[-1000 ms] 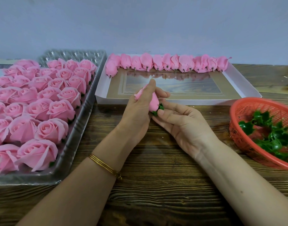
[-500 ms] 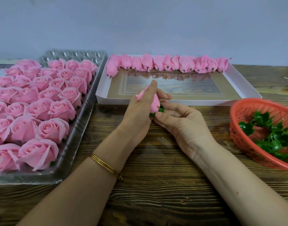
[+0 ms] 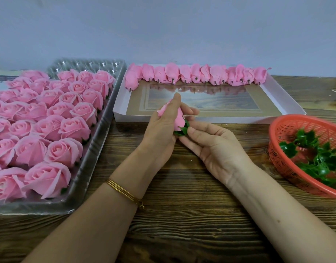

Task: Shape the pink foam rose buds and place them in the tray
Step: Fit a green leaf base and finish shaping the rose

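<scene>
A pink foam rose bud with a green leaf base is held upright above the wooden table, in front of the white box. My left hand grips the bud, forefinger stretched up along its petals. My right hand lies palm up beside it, its fingertips pinching the green base. On the left, a clear plastic tray is filled with several opened pink roses.
A shallow white box behind my hands holds a row of closed pink buds along its far edge. A red plastic basket with green leaf bases stands at the right. A pale wall lies behind.
Both hands and the bud have stayed almost in place. The green base shows more now, and my right fingertips have shifted slightly against it.
</scene>
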Demonstrator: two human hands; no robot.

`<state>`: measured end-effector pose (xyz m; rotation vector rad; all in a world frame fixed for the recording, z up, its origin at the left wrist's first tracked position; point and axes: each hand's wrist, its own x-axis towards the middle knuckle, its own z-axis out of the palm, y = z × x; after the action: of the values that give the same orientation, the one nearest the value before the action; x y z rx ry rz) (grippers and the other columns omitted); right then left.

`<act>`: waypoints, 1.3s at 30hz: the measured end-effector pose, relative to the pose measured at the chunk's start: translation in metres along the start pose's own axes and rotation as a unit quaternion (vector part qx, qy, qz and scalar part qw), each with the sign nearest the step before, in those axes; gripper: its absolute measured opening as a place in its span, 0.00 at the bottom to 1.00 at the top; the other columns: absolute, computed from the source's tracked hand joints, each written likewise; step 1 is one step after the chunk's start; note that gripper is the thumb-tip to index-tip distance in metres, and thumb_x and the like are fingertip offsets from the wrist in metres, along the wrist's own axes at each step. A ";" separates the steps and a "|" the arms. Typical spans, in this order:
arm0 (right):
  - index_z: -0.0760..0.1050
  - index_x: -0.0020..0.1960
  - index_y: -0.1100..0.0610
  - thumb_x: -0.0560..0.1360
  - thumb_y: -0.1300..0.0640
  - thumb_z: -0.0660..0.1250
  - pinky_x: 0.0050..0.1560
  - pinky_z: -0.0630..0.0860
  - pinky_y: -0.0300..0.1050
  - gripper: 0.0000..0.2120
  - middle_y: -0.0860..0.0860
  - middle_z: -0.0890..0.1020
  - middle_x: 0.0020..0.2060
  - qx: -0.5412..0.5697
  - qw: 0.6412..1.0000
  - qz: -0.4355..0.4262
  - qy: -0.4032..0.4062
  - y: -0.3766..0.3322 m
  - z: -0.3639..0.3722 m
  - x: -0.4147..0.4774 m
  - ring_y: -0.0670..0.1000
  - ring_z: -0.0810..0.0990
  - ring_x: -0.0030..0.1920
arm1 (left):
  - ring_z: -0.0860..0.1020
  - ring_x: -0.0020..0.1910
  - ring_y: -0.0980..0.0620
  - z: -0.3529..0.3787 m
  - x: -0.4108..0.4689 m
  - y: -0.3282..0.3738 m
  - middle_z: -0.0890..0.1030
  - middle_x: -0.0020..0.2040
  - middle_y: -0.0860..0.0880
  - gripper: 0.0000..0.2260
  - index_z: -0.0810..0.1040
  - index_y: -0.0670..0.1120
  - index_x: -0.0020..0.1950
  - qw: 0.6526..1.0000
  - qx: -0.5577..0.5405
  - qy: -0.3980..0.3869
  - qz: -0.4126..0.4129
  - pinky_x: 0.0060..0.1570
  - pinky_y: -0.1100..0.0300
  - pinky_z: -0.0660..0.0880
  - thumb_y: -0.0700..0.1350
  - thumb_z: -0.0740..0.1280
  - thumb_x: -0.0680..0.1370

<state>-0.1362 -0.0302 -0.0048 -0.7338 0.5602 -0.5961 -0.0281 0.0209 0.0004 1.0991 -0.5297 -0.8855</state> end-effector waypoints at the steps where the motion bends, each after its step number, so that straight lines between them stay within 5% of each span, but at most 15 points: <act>1: 0.75 0.54 0.74 0.65 0.70 0.68 0.50 0.82 0.46 0.19 0.64 0.84 0.50 0.008 1.000 0.000 0.002 0.001 0.000 0.000 0.57 0.85 0.48 | 0.79 0.43 0.53 -0.001 0.000 0.000 0.83 0.42 0.46 0.21 0.78 0.48 0.31 1.000 -0.003 0.002 0.000 0.49 0.59 0.77 0.52 0.59 0.82; 20: 0.78 0.46 0.73 0.61 0.72 0.70 0.49 0.82 0.45 0.13 0.63 0.85 0.39 0.002 0.998 -0.044 0.040 0.006 0.005 -0.002 0.56 0.86 0.42 | 0.79 0.43 0.53 0.001 0.005 -0.003 0.83 0.40 0.48 0.22 0.79 0.50 0.30 1.000 -0.023 0.015 0.008 0.50 0.57 0.75 0.53 0.58 0.82; 25: 0.76 0.49 0.75 0.66 0.74 0.68 0.48 0.83 0.44 0.12 0.65 0.84 0.41 0.017 0.999 -0.027 0.033 0.006 0.005 -0.001 0.57 0.86 0.43 | 0.79 0.41 0.53 0.001 0.005 -0.001 0.83 0.41 0.47 0.20 0.74 0.45 0.35 0.999 -0.031 0.013 0.001 0.49 0.57 0.74 0.53 0.58 0.83; 31: 0.78 0.46 0.72 0.59 0.71 0.70 0.44 0.83 0.42 0.15 0.63 0.85 0.40 0.007 0.999 -0.014 0.037 0.005 0.004 -0.001 0.55 0.86 0.41 | 0.79 0.43 0.52 -0.001 0.003 -0.002 0.83 0.41 0.48 0.21 0.77 0.47 0.32 1.000 -0.023 -0.009 0.003 0.50 0.58 0.76 0.53 0.58 0.83; 39: 0.75 0.49 0.76 0.58 0.72 0.70 0.50 0.82 0.45 0.20 0.66 0.83 0.44 0.006 0.998 -0.020 0.054 0.006 0.004 0.001 0.57 0.85 0.43 | 0.79 0.42 0.52 0.000 0.004 -0.003 0.83 0.41 0.46 0.22 0.77 0.47 0.32 0.999 -0.031 -0.015 0.008 0.49 0.57 0.76 0.53 0.58 0.82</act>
<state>-0.1318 -0.0256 -0.0068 -0.7062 0.6420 -0.6780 -0.0264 0.0172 -0.0028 1.0265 -0.5316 -0.9000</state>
